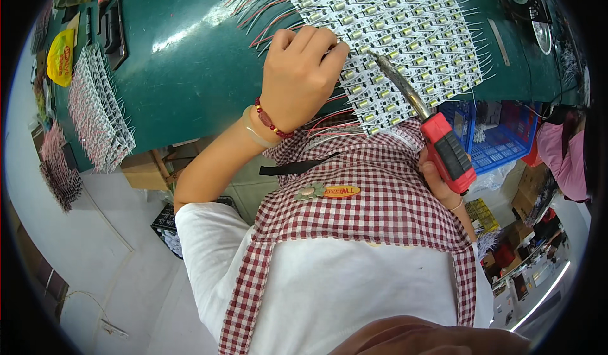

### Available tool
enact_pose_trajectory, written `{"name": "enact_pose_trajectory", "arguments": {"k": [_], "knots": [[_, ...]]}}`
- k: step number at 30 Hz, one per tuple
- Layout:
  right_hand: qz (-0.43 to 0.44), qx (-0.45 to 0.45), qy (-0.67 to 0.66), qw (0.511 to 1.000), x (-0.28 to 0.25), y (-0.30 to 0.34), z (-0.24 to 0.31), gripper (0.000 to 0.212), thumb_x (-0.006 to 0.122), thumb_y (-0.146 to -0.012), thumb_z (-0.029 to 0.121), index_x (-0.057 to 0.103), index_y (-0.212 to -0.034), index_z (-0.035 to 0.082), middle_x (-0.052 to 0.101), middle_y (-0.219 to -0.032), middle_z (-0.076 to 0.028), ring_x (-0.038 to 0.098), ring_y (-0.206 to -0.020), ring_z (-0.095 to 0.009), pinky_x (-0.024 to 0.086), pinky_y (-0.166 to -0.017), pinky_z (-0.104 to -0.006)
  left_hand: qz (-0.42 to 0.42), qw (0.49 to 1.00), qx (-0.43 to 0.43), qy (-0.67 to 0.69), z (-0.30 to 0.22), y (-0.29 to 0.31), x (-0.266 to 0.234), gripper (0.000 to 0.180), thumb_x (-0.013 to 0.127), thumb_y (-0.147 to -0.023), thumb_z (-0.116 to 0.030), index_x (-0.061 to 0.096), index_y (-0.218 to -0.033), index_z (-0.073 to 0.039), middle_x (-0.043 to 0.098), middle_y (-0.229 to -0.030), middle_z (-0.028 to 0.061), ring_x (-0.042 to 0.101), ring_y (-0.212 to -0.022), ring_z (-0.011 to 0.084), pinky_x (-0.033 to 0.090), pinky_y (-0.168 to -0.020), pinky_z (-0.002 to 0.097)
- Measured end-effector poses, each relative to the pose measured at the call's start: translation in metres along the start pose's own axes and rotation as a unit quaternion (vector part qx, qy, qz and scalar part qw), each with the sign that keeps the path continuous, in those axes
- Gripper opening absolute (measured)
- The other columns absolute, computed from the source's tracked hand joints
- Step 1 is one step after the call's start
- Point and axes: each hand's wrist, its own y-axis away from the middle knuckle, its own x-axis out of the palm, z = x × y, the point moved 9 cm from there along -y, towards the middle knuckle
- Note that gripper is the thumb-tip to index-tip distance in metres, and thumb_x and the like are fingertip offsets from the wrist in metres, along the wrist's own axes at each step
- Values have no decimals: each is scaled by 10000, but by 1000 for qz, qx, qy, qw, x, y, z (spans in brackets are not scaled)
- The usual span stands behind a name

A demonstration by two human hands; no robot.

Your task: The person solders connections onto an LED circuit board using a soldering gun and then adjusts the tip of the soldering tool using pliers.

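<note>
A large white panel of LED modules (405, 25) lies at the table's near edge, with rows of small yellowish LEDs and thin wires between them. My left hand (304, 67) rests over the panel's left side, fingers curled and pinched together; whatever is between the fingertips is hidden. In my right hand (434, 176) is a soldering iron (446, 152) with a red and black handle. Its metal tip points up-left and reaches the panel close to my left fingertips. Red and dark wires (269, 22) stick out from the panel's left edge.
Wired module sheets (98, 111) hang over the green table (190, 70) at left, near a yellow packet (61, 57) and a black tool (113, 32). A metal strip (499, 41) lies at right. Below the right edge stands a blue crate (500, 152).
</note>
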Motion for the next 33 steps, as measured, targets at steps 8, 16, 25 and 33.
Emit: {"name": "enact_pose_trajectory", "arguments": {"k": [8, 16, 25, 33], "knots": [[-2, -8, 62, 998, 2, 0, 5, 209, 669, -806, 187, 670, -901, 1, 658, -826, -135, 626, -610, -289, 484, -522, -357, 22, 997, 12, 75, -15, 9, 6, 248, 666, -674, -12, 695, -915, -68, 474, -721, 23, 495, -685, 194, 390, -623, 320], [19, -24, 22, 999, 3, -7, 13, 227, 678, -785, 238, 672, -883, 34, 623, -764, -87, 590, -555, -237, 429, -486, -329, 34, 996, 3, 77, -16, 8, 8, 232, 674, -673, -6, 690, -903, -39, 450, -710, 37, 475, -668, 201, 379, -604, 334], [-13, -71, 60, 996, 1, 2, 13, 206, 682, -761, 154, 673, -906, 7, 659, -849, -125, 622, -588, -262, 461, -489, -341, 46, 996, 7, 70, -18, 3, 9, 207, 677, -673, -4, 684, -878, -28, 454, -733, 49, 483, -693, 218, 391, -631, 337], [-9, -33, 25, 999, 2, -1, 9, 202, 676, -807, 215, 667, -870, 23, 646, -797, -87, 607, -606, -232, 458, -526, -322, 51, 998, 7, 36, -18, 5, 8, 196, 687, -689, -18, 683, -882, -56, 462, -734, 32, 489, -696, 205, 379, -627, 330]]}}
